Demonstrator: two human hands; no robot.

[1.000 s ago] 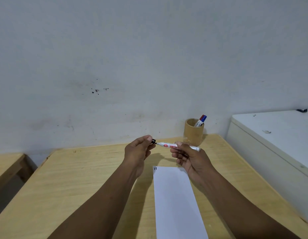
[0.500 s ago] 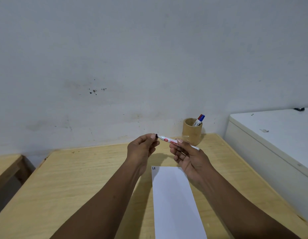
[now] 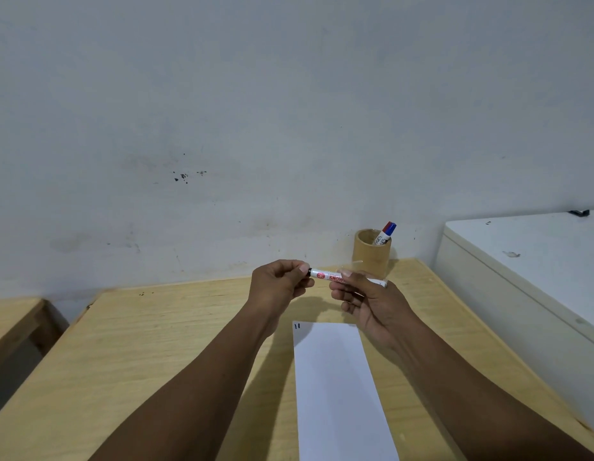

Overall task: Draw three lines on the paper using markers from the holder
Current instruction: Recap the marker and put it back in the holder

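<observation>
Both hands hold a marker (image 3: 335,277) level above the worktop (image 3: 155,331). The left hand (image 3: 277,284), apart from the tip a second ago, now pinches the black cap on; the right hand (image 3: 372,302) grips the barrel. Two short lines mark the paper (image 3: 338,390) at 11 o'clock; the holder (image 3: 370,252) stands at 12, so capping suggests a marker change.

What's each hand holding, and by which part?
Both hold one white marker with red lettering: right hand grips its barrel near the middle, left hand pinches its black cap end. Marker is level above the table.
</observation>
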